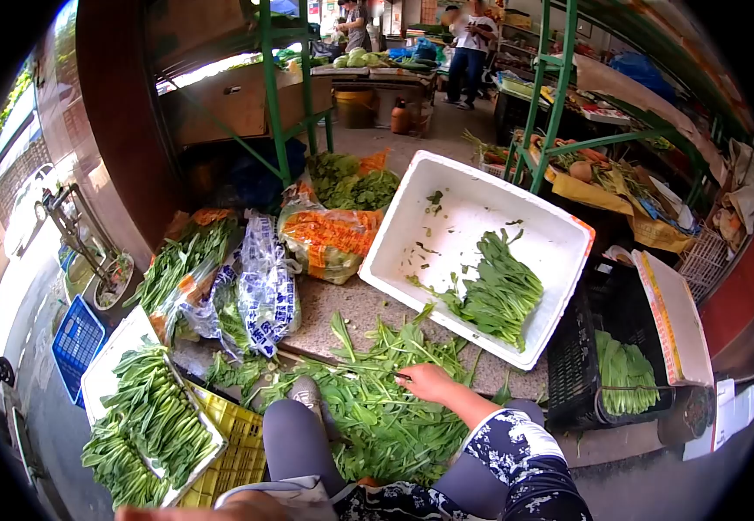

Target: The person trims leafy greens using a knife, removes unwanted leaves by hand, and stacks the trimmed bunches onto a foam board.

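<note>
My right hand (426, 382) is closed over a pile of loose leafy greens (381, 425) on the ground. A small dark tip sticks out from its fingers, too small to name. At the bottom edge, my left hand (173, 514) is blurred and mostly cut off, close to a white foam tray (99, 373) with rows of bunched greens (155, 408). In front, a white foam box (394, 230) leans tilted, with a bunch of leafy greens (503, 295) and leaf scraps inside.
Plastic bags of vegetables (329, 239) lie ahead to the left. A yellow crate (229, 443) supports the foam tray; a blue crate (79, 343) stands farther left. At right is a black crate (581, 347) with greens. Green metal racks (273, 87) frame the walkway, where people stand.
</note>
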`<state>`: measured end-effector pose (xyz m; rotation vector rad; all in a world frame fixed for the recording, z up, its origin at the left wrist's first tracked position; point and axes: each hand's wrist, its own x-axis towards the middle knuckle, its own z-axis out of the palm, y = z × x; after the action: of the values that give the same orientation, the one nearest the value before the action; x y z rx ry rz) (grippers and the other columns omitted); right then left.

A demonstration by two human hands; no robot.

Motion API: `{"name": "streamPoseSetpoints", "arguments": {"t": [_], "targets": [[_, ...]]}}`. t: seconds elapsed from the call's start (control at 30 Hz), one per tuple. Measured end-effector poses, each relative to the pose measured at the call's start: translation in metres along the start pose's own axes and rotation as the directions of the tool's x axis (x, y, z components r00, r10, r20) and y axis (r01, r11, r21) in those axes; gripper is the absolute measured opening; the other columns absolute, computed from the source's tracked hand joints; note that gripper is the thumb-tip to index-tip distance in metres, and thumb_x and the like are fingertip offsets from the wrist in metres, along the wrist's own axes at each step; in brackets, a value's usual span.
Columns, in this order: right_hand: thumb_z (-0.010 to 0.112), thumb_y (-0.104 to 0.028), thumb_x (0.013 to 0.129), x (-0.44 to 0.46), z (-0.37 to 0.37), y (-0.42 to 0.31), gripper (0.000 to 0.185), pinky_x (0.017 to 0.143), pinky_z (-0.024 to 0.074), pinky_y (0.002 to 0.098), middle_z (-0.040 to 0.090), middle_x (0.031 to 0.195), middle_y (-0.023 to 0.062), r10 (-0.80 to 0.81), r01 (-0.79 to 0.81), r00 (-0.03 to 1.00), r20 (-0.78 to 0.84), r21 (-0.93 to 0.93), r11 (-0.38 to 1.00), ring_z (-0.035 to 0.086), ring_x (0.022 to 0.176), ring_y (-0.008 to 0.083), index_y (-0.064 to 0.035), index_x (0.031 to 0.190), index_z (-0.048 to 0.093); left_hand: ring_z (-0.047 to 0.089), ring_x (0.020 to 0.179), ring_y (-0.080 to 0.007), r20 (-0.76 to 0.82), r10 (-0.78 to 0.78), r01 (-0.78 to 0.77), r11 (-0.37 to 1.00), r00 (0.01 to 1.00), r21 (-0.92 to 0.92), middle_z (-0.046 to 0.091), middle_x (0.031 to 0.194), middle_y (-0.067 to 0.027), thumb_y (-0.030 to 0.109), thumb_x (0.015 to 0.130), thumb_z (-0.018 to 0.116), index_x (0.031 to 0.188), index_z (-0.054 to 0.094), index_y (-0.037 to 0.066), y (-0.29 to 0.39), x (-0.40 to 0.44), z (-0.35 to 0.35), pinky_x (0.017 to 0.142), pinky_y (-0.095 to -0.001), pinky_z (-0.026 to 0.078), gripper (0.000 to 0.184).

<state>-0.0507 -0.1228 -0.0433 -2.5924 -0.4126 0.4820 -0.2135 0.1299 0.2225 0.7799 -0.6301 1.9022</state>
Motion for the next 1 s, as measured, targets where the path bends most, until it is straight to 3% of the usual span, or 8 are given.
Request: {"name": "streamPoseSetpoints", "arguments": {"t": [0.07,0.1,0.2,0.23,0.53,0.7,0.83,1.0], "targets": [[0.042,-0.04,0.087,-0.001,-0.006,0.001,0.033,0.072,0.0451,0.0433,0.061,0.085,0.0139,0.018,-0.017,0.999,0.042,-0.018,1.0,0.057,0.081,0.0324,-0.0144,0.098,0.059,0.046,0.108,-0.0317,0.095,-0.339,0.351,0.92,0.936,-0.176,0.045,0.119,-0.0203,0.026,0.083,0.046,0.114,0.047,0.007,-0.016,-0.049,-0.021,0.084,-0.0419,0.04,0.037],[0.039,-0.042,0.088,-0.006,-0.004,0.002,0.036,0.074,0.0451,0.0432,0.06,0.087,0.0144,0.054,-0.052,0.995,0.08,-0.026,0.998,0.057,0.082,0.0329,-0.0147,0.099,0.059,0.049,0.095,-0.027,0.265,-0.443,0.449,0.893,0.856,0.041,0.048,0.11,-0.0182,0.025,0.083,0.045,0.106,0.048,0.006,-0.03,-0.073,-0.007,0.078,-0.0387,0.041,0.03],[0.036,-0.043,0.089,-0.018,-0.002,0.015,0.04,0.078,0.0449,0.0419,0.06,0.094,0.0147,0.052,-0.046,0.994,0.097,-0.06,0.997,0.057,0.086,0.0333,-0.0124,0.101,0.058,0.056,0.085,-0.0254,0.705,-0.695,0.594,0.63,0.144,0.499,0.057,0.094,-0.0138,0.002,0.072,0.06,0.093,0.055,0.001,-0.066,-0.12,-0.003,0.077,-0.0313,0.042,0.021],[0.038,-0.041,0.089,-0.027,-0.008,0.016,0.038,0.076,0.045,0.0424,0.06,0.093,0.0153,0.077,-0.076,0.992,0.104,-0.02,0.997,0.057,0.086,0.0337,-0.0115,0.098,0.059,0.057,0.084,-0.0239,0.739,-0.673,0.599,0.595,0.008,0.536,0.059,0.09,-0.0126,0.001,0.072,0.062,0.092,0.057,0.0,-0.074,-0.138,0.0,0.076,-0.03,0.042,0.021],[0.053,-0.033,0.083,-0.082,-0.005,0.08,0.03,0.075,0.0449,0.0414,0.061,0.094,0.0136,0.373,-0.374,0.922,0.107,-0.015,0.927,0.057,0.089,0.0319,-0.0131,0.103,0.06,0.054,0.082,-0.0277,0.824,-0.401,0.312,0.786,-0.4,0.534,0.058,0.089,-0.0087,0.016,0.074,0.062,0.096,0.058,0.008,-0.123,-0.267,-0.028,0.075,-0.0357,0.038,0.024],[0.06,-0.026,0.078,-0.086,-0.041,0.138,0.022,0.075,0.0457,0.0353,0.062,0.087,0.0137,0.487,-0.431,0.868,-0.095,0.343,0.835,0.059,0.085,0.027,-0.0127,0.095,0.064,0.056,0.09,-0.0311,0.476,-0.233,0.12,0.791,-0.848,0.6,0.057,0.098,-0.013,0.027,0.073,0.063,0.11,0.052,0.011,-0.122,-0.289,-0.052,0.082,-0.0432,0.039,0.042],[0.061,-0.02,0.074,-0.042,-0.096,0.206,0.025,0.071,0.0472,0.0336,0.064,0.081,0.0122,0.607,-0.448,0.632,-0.481,0.413,0.793,0.061,0.078,0.029,-0.0105,0.097,0.064,0.056,0.093,-0.0308,0.445,-0.166,0.17,0.765,-0.88,0.622,0.057,0.099,-0.0144,0.03,0.074,0.062,0.113,0.05,0.01,-0.122,-0.306,-0.041,0.083,-0.0427,0.04,0.045],[0.057,-0.013,0.071,0.019,-0.144,0.283,0.046,0.085,0.0429,0.0371,0.054,0.109,0.0171,0.616,-0.69,0.426,-0.662,0.202,0.695,0.052,0.101,0.031,-0.0057,0.116,0.05,0.056,0.089,-0.0287,0.607,-0.269,0.254,0.729,-0.748,0.636,0.059,0.093,-0.0104,0.025,0.074,0.063,0.104,0.056,0.01,-0.13,-0.321,-0.029,0.078,-0.0388,0.039,0.035]]}}
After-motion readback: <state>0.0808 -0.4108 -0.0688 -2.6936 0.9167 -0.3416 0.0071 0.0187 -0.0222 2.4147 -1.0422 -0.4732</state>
